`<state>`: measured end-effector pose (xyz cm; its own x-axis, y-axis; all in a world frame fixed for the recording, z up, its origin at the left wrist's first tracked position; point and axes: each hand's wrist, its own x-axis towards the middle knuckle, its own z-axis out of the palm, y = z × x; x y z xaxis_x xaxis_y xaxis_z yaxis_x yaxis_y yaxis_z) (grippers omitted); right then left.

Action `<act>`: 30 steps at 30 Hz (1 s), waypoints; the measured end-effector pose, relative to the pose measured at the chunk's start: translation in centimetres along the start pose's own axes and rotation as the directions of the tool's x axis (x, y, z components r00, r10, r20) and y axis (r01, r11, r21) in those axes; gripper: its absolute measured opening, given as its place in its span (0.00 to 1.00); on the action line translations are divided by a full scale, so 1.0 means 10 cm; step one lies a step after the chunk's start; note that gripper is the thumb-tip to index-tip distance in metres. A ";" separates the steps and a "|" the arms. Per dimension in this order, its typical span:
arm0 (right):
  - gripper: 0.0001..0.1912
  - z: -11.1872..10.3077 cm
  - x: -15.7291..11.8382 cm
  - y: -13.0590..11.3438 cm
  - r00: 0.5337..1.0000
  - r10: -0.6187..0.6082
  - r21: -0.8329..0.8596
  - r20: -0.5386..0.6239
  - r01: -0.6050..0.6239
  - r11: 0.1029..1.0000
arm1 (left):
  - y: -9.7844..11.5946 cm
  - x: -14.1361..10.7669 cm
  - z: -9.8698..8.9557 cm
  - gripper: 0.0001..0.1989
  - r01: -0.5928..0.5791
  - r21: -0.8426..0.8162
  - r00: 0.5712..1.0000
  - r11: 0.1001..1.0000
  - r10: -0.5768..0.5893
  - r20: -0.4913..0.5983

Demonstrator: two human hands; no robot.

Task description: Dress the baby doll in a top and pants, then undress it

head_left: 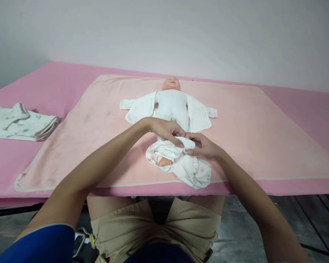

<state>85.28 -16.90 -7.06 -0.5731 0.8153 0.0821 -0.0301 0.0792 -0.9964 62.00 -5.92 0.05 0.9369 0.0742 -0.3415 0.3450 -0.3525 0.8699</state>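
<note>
A baby doll (171,83) lies on its back, head toward the wall, in a white undergarment with an open white jacket (142,106) spread to both sides. Bunched around its lower legs are white printed baby pants (178,164). One doll foot (165,162) pokes out of the left part of the fabric; the other foot is not visible. My left hand (168,128) is closed on the upper edge of the pants. My right hand (203,145) pinches the same cloth just beside it, the fingers of both hands nearly touching.
A peach blanket (252,138) lies under the doll on a pink-covered table (304,109). Folded printed cloth (19,122) rests at the far left. A pale wall (181,36) stands behind the table, and the table's front edge is close to my legs.
</note>
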 end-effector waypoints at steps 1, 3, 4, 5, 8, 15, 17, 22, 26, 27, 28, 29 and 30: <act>0.21 -0.01 -0.01 0.01 1.000 0.027 0.041 0.010 -0.027 0.999 | -0.09 0.03 -0.01 0.16 -0.030 -0.082 1.000 0.996 0.031 0.005; 0.23 -0.01 -0.04 0.05 0.995 0.100 0.161 0.025 -0.103 0.982 | -0.26 0.06 0.01 0.15 -0.092 -0.216 0.995 0.972 0.083 -0.051; 0.25 0.00 -0.05 0.07 0.990 0.137 0.231 0.031 -0.141 0.963 | -0.34 0.06 0.02 0.15 -0.123 -0.265 0.990 0.956 0.100 -0.099; 0.26 0.03 -0.05 0.08 0.985 0.168 0.297 0.032 -0.169 0.940 | -0.40 0.05 0.04 0.14 -0.149 -0.306 0.984 0.940 0.109 -0.143; 0.26 0.12 -0.06 0.09 0.976 0.218 0.426 0.013 -0.202 0.882 | -0.51 0.02 0.06 0.13 -0.170 -0.395 0.977 0.903 0.102 -0.188; 0.20 0.25 -0.04 -0.02 0.962 0.249 0.481 -0.109 -0.169 0.861 | -0.38 -0.01 0.09 0.19 -0.063 -0.274 0.998 0.960 0.057 -0.030; 0.20 0.25 -0.03 -0.06 0.953 0.259 0.476 -0.155 -0.158 0.865 | -0.36 -0.01 0.12 0.19 -0.067 -0.251 0.997 0.966 0.055 -0.055; 0.23 0.17 -0.04 -0.12 0.933 0.357 0.355 -0.051 -0.317 0.879 | -0.45 -0.05 0.07 0.18 -0.146 -0.304 0.986 0.942 0.113 -0.123; 0.30 0.19 -0.01 -0.16 0.933 0.341 0.303 -0.114 -0.294 0.906 | -0.54 -0.05 0.07 0.18 -0.167 -0.376 0.967 0.912 0.077 -0.243; 0.31 0.20 -0.01 -0.18 0.936 0.332 0.290 -0.121 -0.286 0.913 | -0.55 -0.05 0.09 0.18 -0.167 -0.388 0.966 0.907 0.072 -0.247; 0.31 0.20 0.00 -0.19 0.938 0.327 0.270 -0.114 -0.288 0.919 | -0.55 -0.05 0.10 0.18 -0.164 -0.393 0.966 0.905 0.067 -0.250; 0.30 0.20 0.00 -0.20 0.941 0.326 0.246 -0.095 -0.295 0.923 | -0.54 -0.04 0.11 0.18 -0.163 -0.394 0.965 0.905 0.062 -0.255; 0.29 0.19 0.00 -0.20 0.942 0.328 0.217 -0.065 -0.308 0.926 | -0.53 -0.04 0.13 0.19 -0.162 -0.393 0.963 0.905 0.058 -0.263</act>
<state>83.80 -18.15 -5.07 -0.4966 0.8317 -0.2482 -0.0290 -0.3018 -0.9529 59.73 -5.25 -4.90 0.9371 0.2961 -0.1847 0.1824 0.0357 0.9826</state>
